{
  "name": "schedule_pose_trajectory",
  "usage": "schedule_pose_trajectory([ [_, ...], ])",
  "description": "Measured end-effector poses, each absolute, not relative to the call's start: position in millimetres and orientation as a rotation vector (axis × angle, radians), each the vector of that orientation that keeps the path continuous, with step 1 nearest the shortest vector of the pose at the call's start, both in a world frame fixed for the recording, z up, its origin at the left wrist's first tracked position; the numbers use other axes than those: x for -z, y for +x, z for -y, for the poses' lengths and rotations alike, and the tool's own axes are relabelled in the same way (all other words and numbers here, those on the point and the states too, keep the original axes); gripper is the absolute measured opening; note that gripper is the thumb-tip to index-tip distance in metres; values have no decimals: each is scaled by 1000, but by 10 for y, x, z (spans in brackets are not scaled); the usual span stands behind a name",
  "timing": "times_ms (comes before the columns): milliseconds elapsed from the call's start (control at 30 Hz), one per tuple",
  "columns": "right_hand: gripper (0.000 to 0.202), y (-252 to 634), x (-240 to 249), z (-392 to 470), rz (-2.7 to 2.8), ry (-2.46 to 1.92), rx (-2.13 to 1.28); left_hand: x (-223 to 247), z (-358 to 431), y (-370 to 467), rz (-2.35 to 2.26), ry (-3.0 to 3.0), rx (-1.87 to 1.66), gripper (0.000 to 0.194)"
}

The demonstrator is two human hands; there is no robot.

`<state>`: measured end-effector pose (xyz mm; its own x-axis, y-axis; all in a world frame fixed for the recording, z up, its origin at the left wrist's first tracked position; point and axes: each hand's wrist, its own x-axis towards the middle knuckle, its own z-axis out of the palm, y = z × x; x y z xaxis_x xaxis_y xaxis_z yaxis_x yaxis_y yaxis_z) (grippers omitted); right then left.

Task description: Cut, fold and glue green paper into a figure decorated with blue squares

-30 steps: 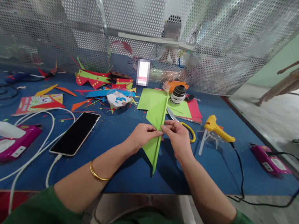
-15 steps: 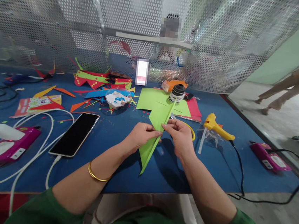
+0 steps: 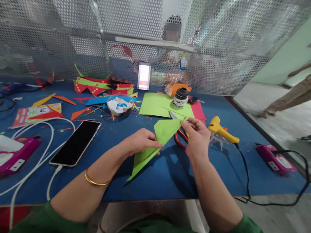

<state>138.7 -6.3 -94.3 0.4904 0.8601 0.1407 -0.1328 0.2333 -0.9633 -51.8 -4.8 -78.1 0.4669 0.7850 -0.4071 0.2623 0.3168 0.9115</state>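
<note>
Between my hands, a folded piece of light green paper (image 3: pixel 167 129) is held slantwise above the blue table. My left hand (image 3: pixel 143 143) is closed on its middle, thumb on top and fingers partly hidden beneath. The thumb and fingers of my right hand (image 3: pixel 197 135) pinch its upper right corner. Behind my right hand lie red-handled scissors (image 3: pixel 180 140), their blade tip pointing toward a flat green sheet (image 3: pixel 153 103). On that sheet stands a black and white spool-like object (image 3: pixel 180 97).
A yellow glue gun (image 3: pixel 222 130) with a black cord lies right, near a magenta power strip (image 3: pixel 276 158). To the left are a phone (image 3: pixel 76 143), white cables, another magenta strip (image 3: pixel 8 155), a bowl (image 3: pixel 120 105) and paper scraps. A perforated metal screen (image 3: pixel 143 16) stands behind.
The green paper has tilted over to the right. My right hand has slid up to its far corner, and the scissors' red handles now show. My left hand still grips the middle.
</note>
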Motion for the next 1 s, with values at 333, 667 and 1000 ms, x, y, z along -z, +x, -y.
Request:
schedule_pose_trajectory([
  [333, 38, 1465, 879, 182, 1032, -1195, -868, 703, -120, -799, -1091, 1773, -270, 37],
  [667, 23, 1773, 859, 693, 1451, -1410, -1136, 522, -130, -841, -1143, 2273, 17, 6],
  [1000, 31, 1458, 1186, 949, 1239, -1521, -1164, 560, 333, -789, -1450, 2867, -671, 18],
])
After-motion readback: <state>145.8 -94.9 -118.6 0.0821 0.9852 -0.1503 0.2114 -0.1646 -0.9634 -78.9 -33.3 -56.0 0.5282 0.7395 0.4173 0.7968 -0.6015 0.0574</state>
